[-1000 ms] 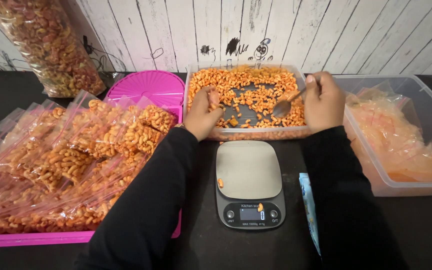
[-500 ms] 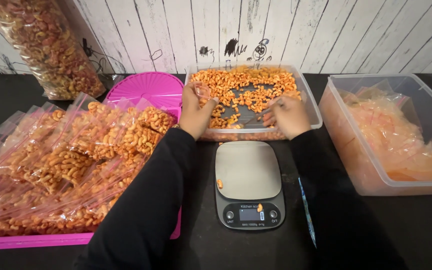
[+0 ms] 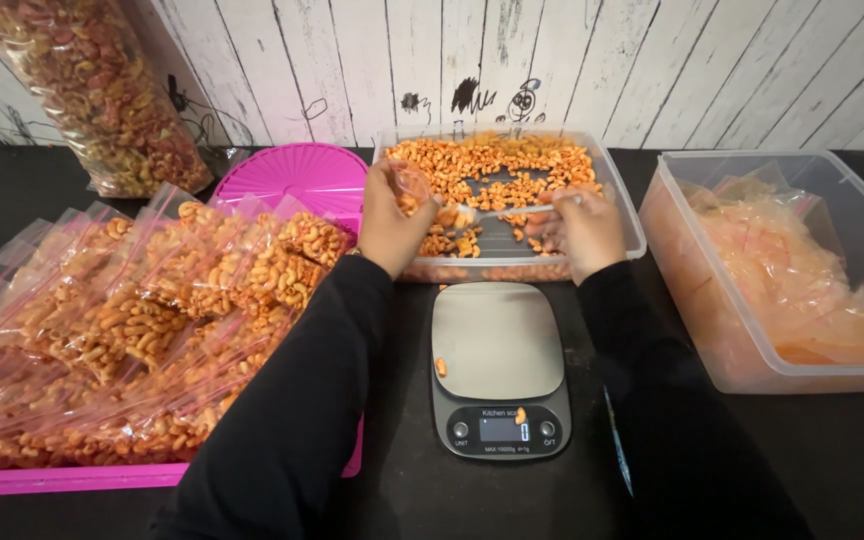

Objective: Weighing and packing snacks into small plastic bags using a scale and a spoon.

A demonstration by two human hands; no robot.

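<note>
Two black-sleeved arms are reaching over a black table (image 3: 32, 180) that is carrying everything here. To the left, a pink tray (image 3: 152, 478) is holding a heap of small clear bags (image 3: 142, 320) filled with orange macaroni snack, and a pink lid (image 3: 297, 178) is lying just beyond the heap. A big clear sack of the same snack (image 3: 102, 90) is leaning against the white plank wall behind it. To the right, a large clear plastic tub (image 3: 752, 370) is holding a pile of empty clear bags (image 3: 802, 270). In the middle, a clear rectangular container (image 3: 624, 215) is sitting partly filled with loose orange snack pieces (image 3: 492, 160). Just in front of it, a grey kitchen scale (image 3: 499, 365) is lying flat, with two stray pieces resting on it.

The left hand (image 3: 392, 225) is pinching a small clear bag (image 3: 414, 188) above the container's near left part, a few pieces showing inside. The right hand (image 3: 577, 228) is gripping the handle of a metal spoon (image 3: 497, 212), whose bowl is pointing toward the bag.
</note>
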